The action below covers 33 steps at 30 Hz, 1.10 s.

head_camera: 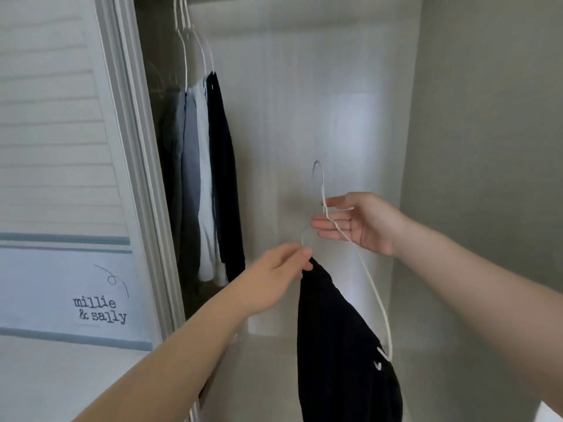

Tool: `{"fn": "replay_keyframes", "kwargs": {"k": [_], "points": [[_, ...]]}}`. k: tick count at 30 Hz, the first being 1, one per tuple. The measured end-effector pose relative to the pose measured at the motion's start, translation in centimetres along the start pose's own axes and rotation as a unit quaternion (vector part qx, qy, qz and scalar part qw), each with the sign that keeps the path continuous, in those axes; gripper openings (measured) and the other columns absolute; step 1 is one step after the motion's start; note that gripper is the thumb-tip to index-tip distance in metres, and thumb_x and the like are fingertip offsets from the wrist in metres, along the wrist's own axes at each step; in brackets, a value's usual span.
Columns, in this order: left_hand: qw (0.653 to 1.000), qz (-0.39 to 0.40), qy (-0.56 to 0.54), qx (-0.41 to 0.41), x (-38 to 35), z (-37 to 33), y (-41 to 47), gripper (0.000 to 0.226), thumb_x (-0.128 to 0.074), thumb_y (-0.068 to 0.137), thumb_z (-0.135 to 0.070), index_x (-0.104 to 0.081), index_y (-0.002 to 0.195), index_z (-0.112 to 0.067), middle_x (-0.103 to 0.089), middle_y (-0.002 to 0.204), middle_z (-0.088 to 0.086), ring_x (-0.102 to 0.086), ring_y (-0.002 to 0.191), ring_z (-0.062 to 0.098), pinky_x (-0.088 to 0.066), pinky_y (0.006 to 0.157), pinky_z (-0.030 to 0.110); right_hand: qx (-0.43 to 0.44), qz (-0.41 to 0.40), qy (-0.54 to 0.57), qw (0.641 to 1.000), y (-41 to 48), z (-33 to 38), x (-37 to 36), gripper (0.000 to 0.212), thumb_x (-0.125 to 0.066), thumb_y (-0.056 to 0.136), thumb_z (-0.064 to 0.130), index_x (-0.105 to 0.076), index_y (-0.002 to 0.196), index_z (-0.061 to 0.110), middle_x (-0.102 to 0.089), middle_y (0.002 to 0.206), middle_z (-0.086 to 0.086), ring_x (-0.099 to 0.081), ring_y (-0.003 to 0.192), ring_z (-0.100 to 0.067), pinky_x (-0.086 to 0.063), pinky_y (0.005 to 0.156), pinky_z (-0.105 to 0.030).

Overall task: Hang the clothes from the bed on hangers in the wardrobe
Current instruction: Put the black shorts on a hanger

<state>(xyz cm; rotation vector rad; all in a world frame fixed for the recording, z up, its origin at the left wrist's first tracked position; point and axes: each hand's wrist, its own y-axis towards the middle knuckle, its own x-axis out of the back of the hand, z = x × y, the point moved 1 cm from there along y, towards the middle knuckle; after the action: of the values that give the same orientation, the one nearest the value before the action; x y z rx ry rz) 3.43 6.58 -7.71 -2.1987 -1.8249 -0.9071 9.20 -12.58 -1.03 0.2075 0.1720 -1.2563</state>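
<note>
A thin white wire hanger [369,277] is held tilted in front of the open pale-grey wardrobe [304,86], its hook pointed upward and not yet on any rail. A soft black fabric garment [341,345] is draped from the hanger's upper-left end and hangs down past the lower edge of the view. The grip of the left hand [283,266] is closed in a pinch: the top of the garment is held between thumb and fingertips just where the wire bends. The right hand [356,222] is kept open, fingers straight, with the hanger's neck lying across them below the hook. Further left, a row of grey, white and dark hung clothes [207,178] is seen beside a white louvred door [61,132].

The garment is judged light, limp and likely to slide off the smooth wire, so it is best taken at the collar or shoulder seam and spread over both arms of the hanger. The hanger is judged light and springy. It is best held at the neck, just under the hook, when it is lifted to the rail, which is not in view.
</note>
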Motion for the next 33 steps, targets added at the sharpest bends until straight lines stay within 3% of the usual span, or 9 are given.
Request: {"fn": "replay_keyframes", "kwargs": {"k": [3,8,13,16,19,22,26,30,33], "points": [[1.0,0.013,0.02,-0.019,3.3,-2.8,1.5,0.045,-0.035,0.101,-0.056,-0.062,0.126,-0.031,-0.071,0.111,-0.012,-0.066,0.096,-0.002,-0.048,0.098,0.028,0.054,0.006,0.029,0.998,2.7,5.0,-2.4,0.024,-0.044,0.092,0.006,-0.054,0.114,-0.001,-0.065,0.11,-0.036,-0.07,0.097,-0.041,-0.06,0.08,-0.047],[0.997,-0.023,0.019,-0.077,8.5,-7.6,4.1,0.064,-0.033,0.087,-0.077,-0.068,0.114,-0.03,-0.075,0.104,-0.008,-0.068,0.102,0.008,-0.048,0.101,0.031,0.123,0.044,0.018,0.991,7.1,12.3,-6.4,0.017,-0.045,0.089,0.007,-0.054,0.102,0.002,-0.068,0.101,-0.029,-0.069,0.102,-0.038,-0.053,0.096,-0.047],[0.993,-0.102,0.032,-0.05,13.8,-11.7,7.7,0.054,-0.03,0.1,-0.059,-0.071,0.107,-0.025,-0.077,0.096,-0.008,-0.067,0.096,0.007,-0.052,0.083,0.026,0.182,0.066,-0.003,0.981,12.4,18.3,-9.1,0.017,-0.045,0.09,0.009,-0.051,0.104,0.005,-0.07,0.098,-0.025,-0.07,0.101,-0.035,-0.055,0.094,-0.045],[0.989,-0.149,-0.023,-0.005,16.5,-14.4,9.9,0.051,-0.033,0.105,-0.05,-0.072,0.106,-0.017,-0.078,0.091,0.003,-0.068,0.096,0.015,-0.054,0.089,0.036,0.213,0.068,-0.002,0.975,15.6,21.7,-10.3,0.016,-0.044,0.091,0.01,-0.05,0.105,0.005,-0.068,0.103,-0.026,-0.07,0.103,-0.035,-0.056,0.091,-0.044],[0.984,-0.174,-0.008,-0.039,19.1,-17.2,12.2,0.058,-0.03,0.103,-0.058,-0.071,0.108,-0.017,-0.078,0.093,0.001,-0.071,0.098,0.022,-0.054,0.08,0.032,0.247,0.072,-0.007,0.966,18.7,25.4,-11.6,0.012,-0.044,0.092,0.011,-0.05,0.1,0.005,-0.066,0.111,-0.027,-0.069,0.103,-0.035,-0.057,0.087,-0.043],[0.973,-0.205,0.042,-0.096,21.0,-19.9,14.1,0.042,-0.044,0.102,-0.049,-0.069,0.108,-0.014,-0.078,0.094,0.001,-0.074,0.091,0.022,-0.053,0.065,0.022,0.274,0.095,-0.007,0.957,21.5,28.9,-12.7,0.011,-0.046,0.091,0.012,-0.05,0.098,0.005,-0.064,0.119,-0.029,-0.07,0.101,-0.036,-0.059,0.081,-0.043],[0.933,-0.284,0.168,-0.141,22.9,-22.0,17.5,0.018,-0.047,0.101,-0.018,-0.066,0.1,-0.015,-0.077,0.083,-0.001,-0.071,0.086,0.028,-0.049,0.067,0.027,0.294,0.127,-0.004,0.947,24.6,32.5,-13.9,0.008,-0.047,0.091,0.013,-0.051,0.095,0.008,-0.064,0.11,-0.022,-0.069,0.093,-0.031,-0.058,0.075,-0.039],[0.842,-0.373,0.366,-0.131,25.0,-22.5,20.4,0.022,-0.038,0.103,-0.024,-0.059,0.1,-0.021,-0.072,0.09,-0.003,-0.066,0.083,0.018,-0.055,0.08,0.037,0.299,0.142,0.003,0.943,27.7,34.6,-14.8,0.011,-0.046,0.092,0.013,-0.052,0.1,0.008,-0.063,0.107,-0.018,-0.068,0.096,-0.028,-0.058,0.072,-0.037],[0.83,-0.377,0.397,-0.106,26.2,-22.3,22.2,0.024,-0.037,0.104,-0.029,-0.056,0.102,-0.015,-0.069,0.099,0.005,-0.064,0.085,0.025,-0.054,0.08,0.041,0.296,0.14,-0.003,0.945,30.2,34.9,-15.2,0.017,-0.047,0.092,0.014,-0.052,0.107,0.007,-0.064,0.102,-0.015,-0.069,0.093,-0.025,-0.057,0.071,-0.035]]}}
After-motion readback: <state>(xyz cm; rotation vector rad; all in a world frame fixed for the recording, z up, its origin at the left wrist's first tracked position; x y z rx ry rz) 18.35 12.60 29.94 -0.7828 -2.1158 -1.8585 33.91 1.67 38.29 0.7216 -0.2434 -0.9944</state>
